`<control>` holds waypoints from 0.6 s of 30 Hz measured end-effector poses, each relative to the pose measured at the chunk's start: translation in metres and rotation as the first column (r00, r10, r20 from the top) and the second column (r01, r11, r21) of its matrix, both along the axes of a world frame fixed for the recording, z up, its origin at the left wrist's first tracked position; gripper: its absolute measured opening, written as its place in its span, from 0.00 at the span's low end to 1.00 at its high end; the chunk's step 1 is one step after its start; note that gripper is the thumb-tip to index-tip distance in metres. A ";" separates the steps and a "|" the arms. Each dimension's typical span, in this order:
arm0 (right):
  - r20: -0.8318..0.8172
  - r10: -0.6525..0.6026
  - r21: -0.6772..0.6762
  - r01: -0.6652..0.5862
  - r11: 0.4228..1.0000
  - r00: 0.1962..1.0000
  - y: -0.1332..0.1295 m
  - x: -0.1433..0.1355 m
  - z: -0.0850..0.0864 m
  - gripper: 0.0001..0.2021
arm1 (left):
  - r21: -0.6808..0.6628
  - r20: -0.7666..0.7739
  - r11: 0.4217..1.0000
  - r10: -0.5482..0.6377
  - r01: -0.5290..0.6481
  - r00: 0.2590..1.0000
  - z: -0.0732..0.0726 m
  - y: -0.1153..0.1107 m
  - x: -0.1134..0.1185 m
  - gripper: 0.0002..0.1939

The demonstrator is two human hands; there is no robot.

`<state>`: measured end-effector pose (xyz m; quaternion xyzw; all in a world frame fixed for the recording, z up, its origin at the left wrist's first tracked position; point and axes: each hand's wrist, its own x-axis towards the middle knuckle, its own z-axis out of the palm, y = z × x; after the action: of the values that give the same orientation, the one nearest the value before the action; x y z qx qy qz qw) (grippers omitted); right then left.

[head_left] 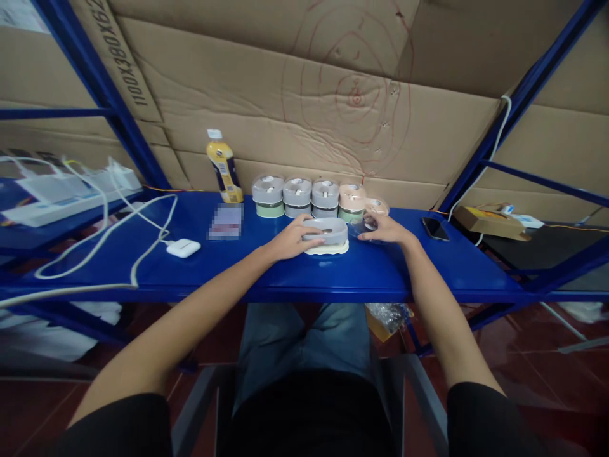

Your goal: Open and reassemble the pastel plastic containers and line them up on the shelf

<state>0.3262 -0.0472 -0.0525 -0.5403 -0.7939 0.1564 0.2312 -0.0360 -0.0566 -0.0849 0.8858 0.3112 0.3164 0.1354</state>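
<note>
My left hand (292,238) grips the left end of a grey oval box part (332,232), thumb on the near side and fingers behind. That part sits over a cream base with a wavy edge (327,249) near the front of the table. To its right, my right hand (383,228) has its curled fingers on a clear plastic lid (362,233), whose outline is faint. Directly behind stand several small lidded boxes in a row, among them a grey-topped green box (269,197) and a peach-topped green box (351,202). Another peach piece (378,206) is partly hidden behind my right hand.
On the blue table (257,270) a yellow drink bottle (223,168) stands at the back left. A white charger case (183,247) with cables lies left, near a power strip (71,197). A phone (435,228) lies right; cardboard (228,82) walls the back.
</note>
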 end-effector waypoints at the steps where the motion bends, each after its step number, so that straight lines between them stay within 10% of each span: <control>1: 0.021 -0.009 -0.024 0.010 1.000 1.000 0.000 -0.001 0.000 0.42 | -0.005 0.016 1.000 0.030 -0.030 0.999 0.002 0.004 -0.004 0.25; 7: 0.084 0.002 -0.089 0.006 0.996 0.996 -0.001 -0.004 -0.001 0.44 | -0.043 0.042 0.965 0.261 -0.259 0.964 0.010 0.026 -0.044 0.26; 18: 0.117 0.008 -0.122 0.006 0.992 0.993 0.001 -0.004 0.001 0.47 | -0.097 -0.047 0.938 0.330 -0.333 0.943 0.002 0.031 -0.066 0.28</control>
<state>0.3223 -0.0466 -0.0519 -0.5613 -0.7952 0.1729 0.1504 -0.1020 -0.0255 -0.0833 0.8173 0.4739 0.3047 0.1211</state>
